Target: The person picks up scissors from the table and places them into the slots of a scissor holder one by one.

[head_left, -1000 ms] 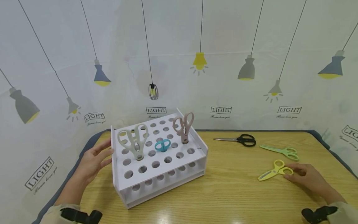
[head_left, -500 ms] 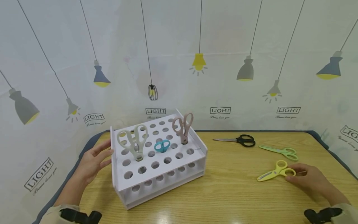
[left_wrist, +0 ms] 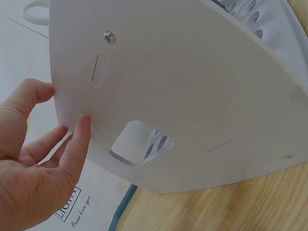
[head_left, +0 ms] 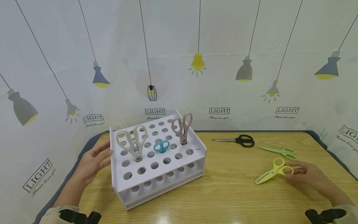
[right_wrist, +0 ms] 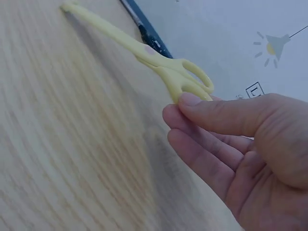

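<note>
A white rack (head_left: 156, 174) with rows of round holes stands on the left half of the table. Upright in its holes are pale green scissors (head_left: 137, 146), small teal scissors (head_left: 161, 146) and pinkish-brown scissors (head_left: 183, 132). The fingertips of my left hand (head_left: 93, 161) rest against the rack's side panel (left_wrist: 159, 86), with its fingers loosely bent. At the right, my right hand (head_left: 307, 177) pinches a handle loop of the yellow scissors (head_left: 275, 171) between thumb and fingers. In the right wrist view, the handles are raised and the blades slope down toward the wood.
Black-handled scissors (head_left: 243, 141) lie at the back of the table, right of the rack. Light green scissors (head_left: 281, 151) lie just beyond my right hand. Behind the wooden table (head_left: 223, 199) hangs a curtain (head_left: 173, 62) printed with lamps.
The fingers of my right hand have closed on the handle loop of the yellow scissors, and the scissors have turned slightly with the handles rising. My left hand stays against the rack.
</note>
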`<state>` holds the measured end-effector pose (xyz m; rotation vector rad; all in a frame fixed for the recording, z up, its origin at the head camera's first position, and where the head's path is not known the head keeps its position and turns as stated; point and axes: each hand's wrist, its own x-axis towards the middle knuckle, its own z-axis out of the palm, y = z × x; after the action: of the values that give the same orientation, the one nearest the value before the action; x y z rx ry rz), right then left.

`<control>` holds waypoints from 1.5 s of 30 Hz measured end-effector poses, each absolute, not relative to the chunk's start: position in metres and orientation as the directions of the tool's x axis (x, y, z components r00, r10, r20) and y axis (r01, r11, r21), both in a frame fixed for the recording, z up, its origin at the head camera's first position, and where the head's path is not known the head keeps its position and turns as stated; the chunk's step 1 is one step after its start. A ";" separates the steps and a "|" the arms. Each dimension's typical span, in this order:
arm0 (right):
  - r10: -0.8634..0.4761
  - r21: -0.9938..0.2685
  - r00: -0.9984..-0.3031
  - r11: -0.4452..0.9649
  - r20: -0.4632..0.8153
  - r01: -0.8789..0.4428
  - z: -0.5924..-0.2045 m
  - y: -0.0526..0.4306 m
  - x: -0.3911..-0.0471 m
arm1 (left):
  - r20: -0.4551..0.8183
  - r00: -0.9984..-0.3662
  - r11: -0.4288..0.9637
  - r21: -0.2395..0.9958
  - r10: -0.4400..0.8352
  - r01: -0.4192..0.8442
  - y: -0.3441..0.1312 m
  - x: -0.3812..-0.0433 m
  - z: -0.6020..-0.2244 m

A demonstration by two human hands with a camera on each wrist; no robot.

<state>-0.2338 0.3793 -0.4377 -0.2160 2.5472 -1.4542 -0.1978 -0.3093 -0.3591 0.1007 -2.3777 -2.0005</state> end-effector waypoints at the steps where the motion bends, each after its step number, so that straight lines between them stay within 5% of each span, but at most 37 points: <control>1: -0.256 -0.888 -0.962 0.458 -0.099 -0.030 -0.436 0.380 -0.233 | -0.017 -0.997 0.172 0.985 -0.071 -0.029 -0.309 -0.198 -0.359; 7: -0.448 -0.969 -0.892 0.243 -0.063 -0.054 -0.427 0.379 -0.233 | -0.016 -0.997 0.175 0.984 -0.074 -0.029 -0.310 -0.198 -0.359; 21: -0.522 -0.981 -0.853 0.152 0.026 -0.122 -0.406 0.368 -0.233 | -0.022 -0.997 0.163 0.986 -0.079 -0.035 -0.310 -0.199 -0.359; 36: -0.359 -0.827 -0.926 0.483 0.113 -0.288 -0.378 0.332 -0.227 | -0.028 -0.997 0.142 0.989 -0.075 -0.038 -0.310 -0.199 -0.359; 45: -0.407 -0.810 -0.894 0.449 0.189 -0.376 -0.360 0.308 -0.228 | -0.021 -0.997 0.144 0.989 -0.070 -0.031 -0.313 -0.202 -0.365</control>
<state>-0.2281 0.3083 -0.3604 -0.7150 2.6469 -1.4665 -0.2021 -0.3135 -0.3647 0.1042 -2.3525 -2.0335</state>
